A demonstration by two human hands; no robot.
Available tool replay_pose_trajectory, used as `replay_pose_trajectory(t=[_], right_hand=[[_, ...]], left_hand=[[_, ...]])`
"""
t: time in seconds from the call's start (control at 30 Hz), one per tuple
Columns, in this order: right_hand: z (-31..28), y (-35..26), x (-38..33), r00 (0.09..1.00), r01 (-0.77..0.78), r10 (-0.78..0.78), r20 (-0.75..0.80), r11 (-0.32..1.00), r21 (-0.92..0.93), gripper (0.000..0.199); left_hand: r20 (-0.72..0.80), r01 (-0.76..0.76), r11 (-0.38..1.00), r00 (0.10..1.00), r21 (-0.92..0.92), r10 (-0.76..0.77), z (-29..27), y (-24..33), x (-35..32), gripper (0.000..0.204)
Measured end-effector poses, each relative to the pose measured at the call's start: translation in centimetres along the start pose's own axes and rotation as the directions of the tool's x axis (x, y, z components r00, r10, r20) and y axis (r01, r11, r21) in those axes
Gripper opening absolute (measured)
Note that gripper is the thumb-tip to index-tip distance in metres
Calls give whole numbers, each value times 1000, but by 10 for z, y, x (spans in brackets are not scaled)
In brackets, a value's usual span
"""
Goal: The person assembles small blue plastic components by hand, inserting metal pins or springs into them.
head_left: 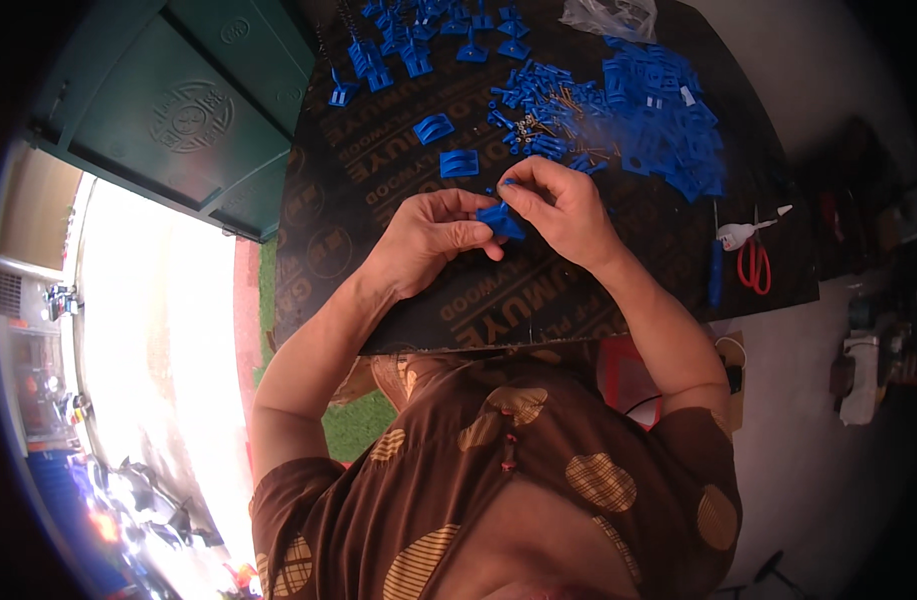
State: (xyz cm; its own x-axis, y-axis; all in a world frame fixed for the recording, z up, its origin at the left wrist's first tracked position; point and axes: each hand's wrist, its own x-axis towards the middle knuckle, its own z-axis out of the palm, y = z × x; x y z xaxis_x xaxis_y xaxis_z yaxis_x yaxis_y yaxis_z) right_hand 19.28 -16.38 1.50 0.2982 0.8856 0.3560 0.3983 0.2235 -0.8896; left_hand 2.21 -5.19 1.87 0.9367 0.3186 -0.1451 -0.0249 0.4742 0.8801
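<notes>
My left hand (440, 235) is closed on a blue plastic part (499, 221), thumb on top and fingers beneath, above the near half of the dark table. Just right of it, my right hand (563, 205) pinches a tiny blue piece (509, 183) between thumb and forefinger, close over the held part. Beyond my hands lie two loose blue curved pieces, one ribbed block (459, 163) and one arched block (433, 128). A heap of small blue pegs (538, 95) mixed with brass-coloured screws (583, 100) spreads farther back.
Flat blue plates (668, 115) are piled at the back right, below a clear plastic bag (610, 18). Blue assemblies with dark spiral rods (413, 55) stand at the back left. Red-handled scissors (753, 268), a white-nozzled bottle (738, 235) and a blue-handled tool (716, 270) lie right. A green metal door (193, 110) borders the left.
</notes>
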Motion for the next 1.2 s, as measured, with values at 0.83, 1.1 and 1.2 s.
replay_pose_trajectory(t=[0.83,1.1,1.2], right_hand=[[-2,-3,1,1000,-20,20,7,999,41,15],[0,-1,1,999,-48,48,1,997,57,15],[1,-1,2,1000,-30,30,6,999,38,16]], left_hand=[[89,-9,986,996,-166,24,-3,-7,2,43],[75,-30,985,996,-171,44,-4,-10,2,40],[71,-34,982,996,-186,48,-4,-11,1,39]])
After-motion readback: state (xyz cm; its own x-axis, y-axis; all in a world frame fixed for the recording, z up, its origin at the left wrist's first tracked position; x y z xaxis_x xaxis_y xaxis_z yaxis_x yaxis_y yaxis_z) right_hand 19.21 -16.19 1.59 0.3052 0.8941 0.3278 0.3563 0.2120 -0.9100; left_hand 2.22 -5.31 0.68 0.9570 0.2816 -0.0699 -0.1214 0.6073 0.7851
